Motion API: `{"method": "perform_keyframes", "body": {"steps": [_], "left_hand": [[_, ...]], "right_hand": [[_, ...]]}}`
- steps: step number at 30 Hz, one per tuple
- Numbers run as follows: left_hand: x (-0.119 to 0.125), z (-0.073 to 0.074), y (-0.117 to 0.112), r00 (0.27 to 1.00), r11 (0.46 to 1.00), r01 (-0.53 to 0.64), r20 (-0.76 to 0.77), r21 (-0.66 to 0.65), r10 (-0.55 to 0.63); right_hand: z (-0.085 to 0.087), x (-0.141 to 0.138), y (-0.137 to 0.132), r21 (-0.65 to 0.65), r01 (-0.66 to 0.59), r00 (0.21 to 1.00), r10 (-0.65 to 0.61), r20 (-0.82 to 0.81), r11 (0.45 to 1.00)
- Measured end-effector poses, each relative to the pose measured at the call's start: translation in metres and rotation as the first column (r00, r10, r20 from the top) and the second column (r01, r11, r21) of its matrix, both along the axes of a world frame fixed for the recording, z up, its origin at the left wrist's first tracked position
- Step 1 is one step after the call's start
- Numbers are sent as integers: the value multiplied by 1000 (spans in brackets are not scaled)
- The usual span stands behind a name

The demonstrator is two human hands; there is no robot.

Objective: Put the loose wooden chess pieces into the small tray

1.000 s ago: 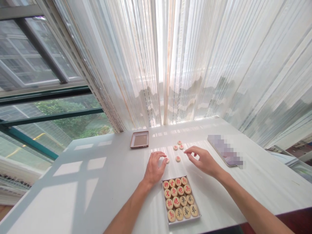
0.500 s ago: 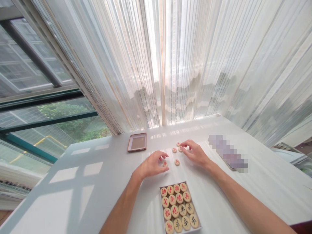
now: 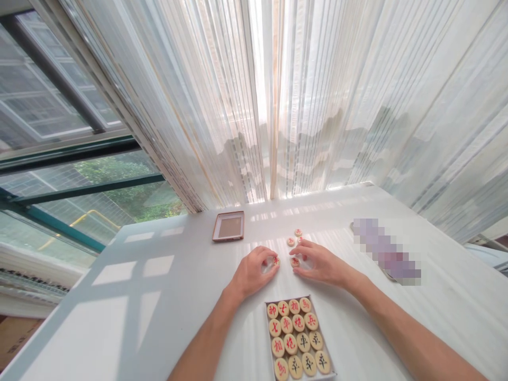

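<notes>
My left hand (image 3: 254, 271) pinches a round wooden Chinese chess piece (image 3: 277, 261) with a red character, between thumb and fingers. To its right, my right hand (image 3: 323, 263) has thumb and fingertips closed about another red-marked Chinese chess piece (image 3: 295, 262) at table level. Just beyond the right fingers lie a few more red pieces (image 3: 298, 232), one partly covered by that hand. Nearer to me, below both hands, a shallow open box (image 3: 268, 338) holds rows of pieces, red characters in most, black ones toward the near right.
The white table (image 3: 190, 307) carries a brown-rimmed box lid (image 3: 229, 241) at the back left. On the right lies a blurred-out, phone-like flat object (image 3: 387, 251). Pale curtains (image 3: 273, 132) hang along the table's far edge, with a window at left.
My left hand has closed on its piece. My right hand has come nearer, from the far pieces to the closer single one. The view has shifted slightly.
</notes>
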State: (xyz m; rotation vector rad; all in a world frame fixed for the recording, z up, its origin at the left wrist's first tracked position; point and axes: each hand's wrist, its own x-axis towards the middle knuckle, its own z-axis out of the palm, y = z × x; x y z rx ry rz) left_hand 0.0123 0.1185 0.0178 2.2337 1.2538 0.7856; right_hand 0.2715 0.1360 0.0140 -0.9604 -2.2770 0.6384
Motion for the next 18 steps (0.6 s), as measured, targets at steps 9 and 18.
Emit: {"method": "perform_keyframes", "body": {"steps": [9, 18], "left_hand": [[14, -11, -1, 978, 998, 1, 209, -59, 12], [10, -6, 0, 984, 1000, -6, 179, -6, 7]], "right_hand": [[10, -13, -9, 81, 90, 993, -83, -80, 993], [12, -12, -9, 99, 117, 984, -102, -143, 988]]}}
